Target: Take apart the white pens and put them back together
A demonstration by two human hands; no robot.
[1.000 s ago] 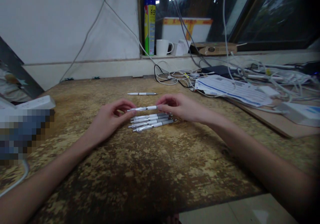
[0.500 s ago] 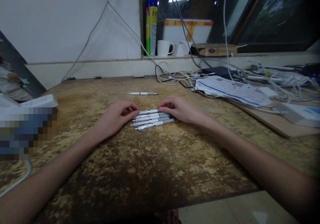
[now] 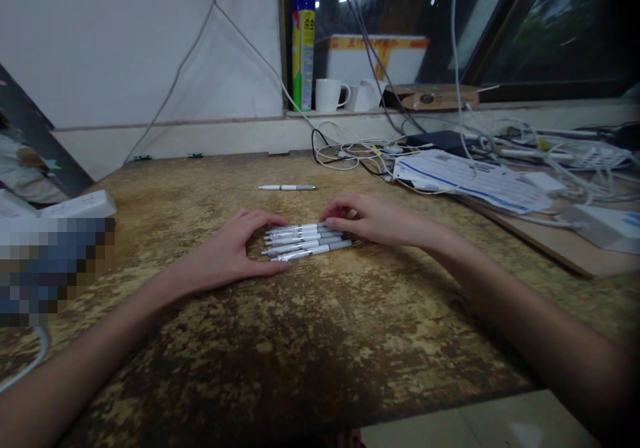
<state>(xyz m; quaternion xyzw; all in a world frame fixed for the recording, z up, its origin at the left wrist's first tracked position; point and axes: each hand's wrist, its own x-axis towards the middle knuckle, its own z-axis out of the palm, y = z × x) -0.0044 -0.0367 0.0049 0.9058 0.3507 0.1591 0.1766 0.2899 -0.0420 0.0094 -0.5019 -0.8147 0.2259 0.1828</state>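
Several white pens with grey grips (image 3: pixel 307 242) lie side by side in a row on the worn wooden table. My left hand (image 3: pixel 235 251) is at their left ends, thumb and fingers spread apart, the thumb by the nearest pen and the fingertips by the farthest one. At the right ends, my right hand (image 3: pixel 353 218) has its thumb and curled forefinger together on the grey end of the farthest pen. Its other fingers are partly hidden. A single pen (image 3: pixel 287 187) lies apart, beyond the row.
Tangled cables (image 3: pixel 350 155), a printed sheet (image 3: pixel 465 178) and a power strip (image 3: pixel 603 228) cover the right side. On the sill stand a spray can (image 3: pixel 303 48) and a white mug (image 3: pixel 329 95). Another white power strip (image 3: pixel 80 205) is at the left.
My left hand has let go of the far pen's left end and spread its thumb toward me, around the row's left ends. My right hand has shifted slightly right and nearer.
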